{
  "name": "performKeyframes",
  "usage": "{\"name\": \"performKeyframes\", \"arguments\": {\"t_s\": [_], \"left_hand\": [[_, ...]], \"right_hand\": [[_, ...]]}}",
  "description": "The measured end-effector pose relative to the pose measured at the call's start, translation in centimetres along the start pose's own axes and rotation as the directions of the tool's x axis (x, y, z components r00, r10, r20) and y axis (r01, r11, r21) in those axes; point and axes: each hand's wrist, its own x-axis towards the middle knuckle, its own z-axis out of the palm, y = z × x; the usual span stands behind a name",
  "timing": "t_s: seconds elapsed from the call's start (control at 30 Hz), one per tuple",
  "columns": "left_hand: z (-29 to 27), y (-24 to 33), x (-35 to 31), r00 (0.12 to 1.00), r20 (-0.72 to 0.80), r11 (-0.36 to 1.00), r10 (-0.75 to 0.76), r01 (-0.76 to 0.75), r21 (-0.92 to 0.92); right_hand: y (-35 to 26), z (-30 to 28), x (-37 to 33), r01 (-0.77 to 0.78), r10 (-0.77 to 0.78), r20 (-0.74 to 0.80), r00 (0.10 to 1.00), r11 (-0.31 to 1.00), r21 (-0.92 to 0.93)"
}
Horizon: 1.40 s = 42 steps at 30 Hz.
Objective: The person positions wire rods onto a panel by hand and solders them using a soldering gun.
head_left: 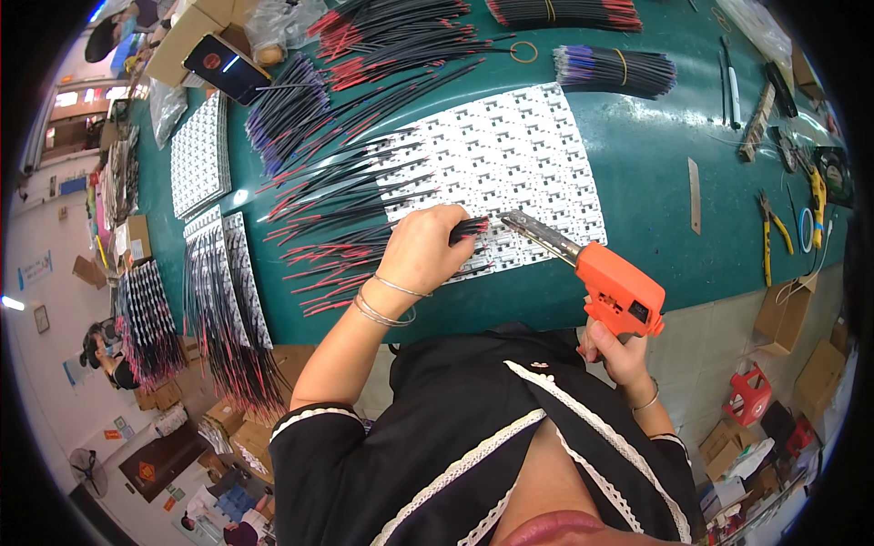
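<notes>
A white panel of small circuit boards (537,136) lies on the green table (651,173). Black wires with red ends (341,250) stick out from its left part in rows. Closed over the panel's near edge, my left hand (423,246) pinches a small bunch of black wires (470,229), their tips pointing right. My right hand (621,353) is wrapped round the handle of an orange soldering gun (621,284). The gun's metal tip is over the panel, close to the wire ends; whether it touches anything is too small to tell.
Loose wire bundles (382,41) and a banded bundle (614,71) lie at the back. A phone (226,68) leans on a box at the far left, beyond stacked panels (200,155). Wired panels (218,282) overhang the left edge. Pliers (774,232) and a metal ruler (695,196) lie right.
</notes>
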Motion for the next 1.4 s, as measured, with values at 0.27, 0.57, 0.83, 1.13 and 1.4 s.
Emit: {"name": "performKeyframes", "arguments": {"t_s": [0.27, 0.57, 0.83, 1.13, 1.4], "left_hand": [[-2.0, -0.7, 0.2, 0.998, 0.005, 0.975, 0.059, -0.056, -0.215], [-2.3, 0.2, 0.8, 0.975, 0.1, 0.942, -0.198, 0.218, -0.254], [-1.5, -0.9, 0.5, 0.994, -0.109, 0.995, -0.004, -0.008, -0.104], [-1.5, -0.7, 0.5, 0.992, -0.118, 0.982, -0.045, 0.022, -0.19], [-1.1, -0.1, 0.7, 0.986, -0.054, 0.955, -0.156, 0.137, -0.262]], "right_hand": [[-0.6, 0.2, 0.7, 0.002, -0.002, 0.008, 1.0, 1.0, -0.008], [-0.9, 0.5, 1.3, 0.016, -0.015, 0.034, 0.999, 0.999, -0.049], [-0.8, 0.8, 1.6, 0.042, -0.038, 0.035, 0.999, 0.992, -0.117], [-0.8, 0.7, 1.6, 0.05, -0.048, 0.031, 0.998, 0.995, -0.089], [-0.9, 0.6, 1.6, 0.035, -0.029, 0.062, 0.998, 0.995, -0.097]]}}
